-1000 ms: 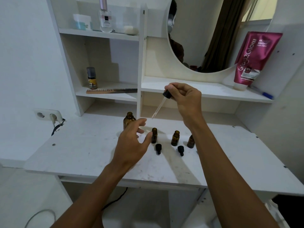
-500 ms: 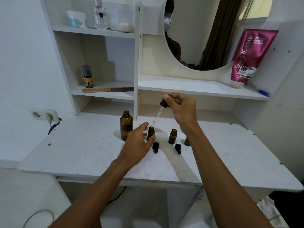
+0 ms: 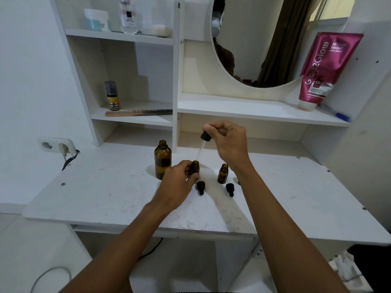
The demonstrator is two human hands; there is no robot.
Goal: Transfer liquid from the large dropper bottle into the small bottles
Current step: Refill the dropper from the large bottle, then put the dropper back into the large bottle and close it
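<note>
Just left of frame centre, the left hand [image 3: 179,182] is curled around a small amber glass bottle [image 3: 195,167], thumb and fingers pinching its sides while it stands on the white scuffed tabletop [image 3: 105,193]. Above and slightly right, the right hand [image 3: 229,142] is closed in a pinch on the black rubber bulb of a glass dropper pipette [image 3: 202,148]; the clear tube slants down and left, its tip at the open mouth of the held bottle.

Just left of the left hand stands the large amber glass dropper bottle [image 3: 162,159], uncapped, close beside the white upright divider panel [image 3: 177,81]. To the right of the held bottle a second small amber bottle [image 3: 223,174] stands open, touching nothing. Two small black dropper caps [image 3: 200,187] [image 3: 229,188] lie on the tabletop just nearer the camera than the small bottles. A third small bottle is almost wholly hidden behind the right wrist.

Around this cluster the tabletop lies bare toward its left edge, its right edge and its front edge in the lower half of the frame. At upper left, a brown comb [image 3: 137,112] overhangs a shelf front; at upper right, a magenta tube [image 3: 326,68] leans on the long shelf beside a round mirror [image 3: 275,39].
</note>
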